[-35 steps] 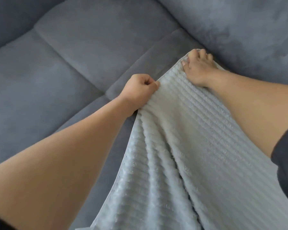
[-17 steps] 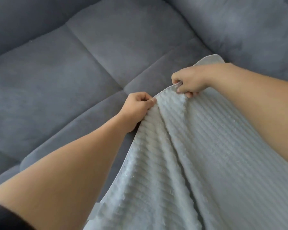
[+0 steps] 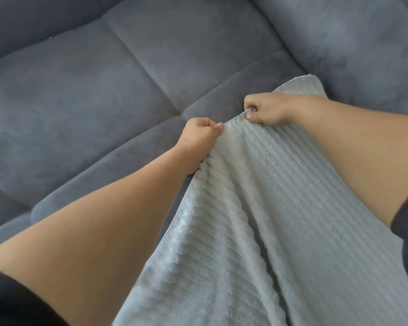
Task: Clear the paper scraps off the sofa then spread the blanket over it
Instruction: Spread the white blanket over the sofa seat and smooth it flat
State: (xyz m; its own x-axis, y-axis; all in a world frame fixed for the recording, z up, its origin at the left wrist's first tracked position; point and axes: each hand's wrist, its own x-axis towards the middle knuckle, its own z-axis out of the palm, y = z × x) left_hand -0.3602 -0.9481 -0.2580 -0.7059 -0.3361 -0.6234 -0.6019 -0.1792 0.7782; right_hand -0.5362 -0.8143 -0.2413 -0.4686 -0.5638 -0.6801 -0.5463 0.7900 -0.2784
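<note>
Pale grey ribbed blanket (image 3: 257, 220), creased lengthwise, spans centre to 5 o'clock over dark grey tufted sofa (image 3: 104, 90); far corner at 2 o'clock.

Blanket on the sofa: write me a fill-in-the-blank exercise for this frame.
1. The left hand and right hand both grip the ____ of the blanket.
2. The sofa is coloured ____.
3. The blanket's visible corner lies just beyond the ____ hand.
Missing: edge; grey; right.
</note>
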